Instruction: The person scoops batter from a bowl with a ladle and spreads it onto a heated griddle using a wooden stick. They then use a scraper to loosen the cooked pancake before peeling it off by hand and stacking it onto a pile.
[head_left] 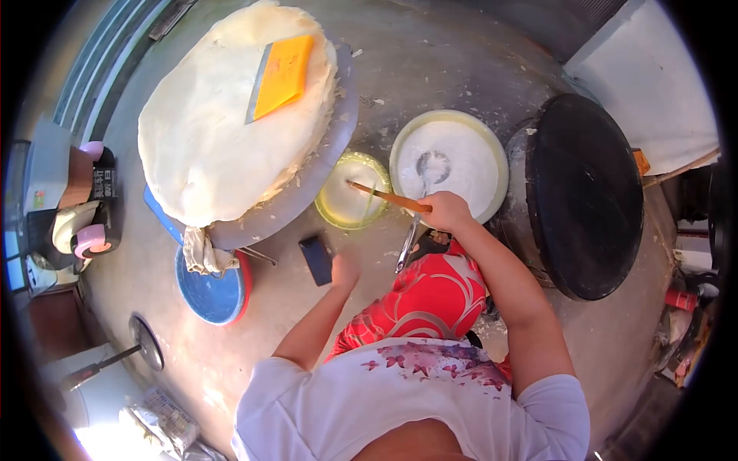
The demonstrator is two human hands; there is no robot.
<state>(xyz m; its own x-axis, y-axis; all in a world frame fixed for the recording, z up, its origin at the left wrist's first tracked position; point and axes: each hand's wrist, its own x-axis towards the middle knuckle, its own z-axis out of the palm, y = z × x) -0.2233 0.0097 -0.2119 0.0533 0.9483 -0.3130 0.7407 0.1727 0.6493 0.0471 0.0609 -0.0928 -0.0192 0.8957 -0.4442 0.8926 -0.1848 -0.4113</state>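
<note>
My right hand (444,211) grips the wooden stick (388,197), which points left over the yellow bowl (332,215). My left hand (344,270), curled, rests beside the dark slab (315,260).

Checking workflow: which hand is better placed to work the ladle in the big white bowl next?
Probably right. The right hand is at the white bowl rim, holding the wooden stick right over the ladle handle. The left hand sits lower, by the dark flat object.
</note>
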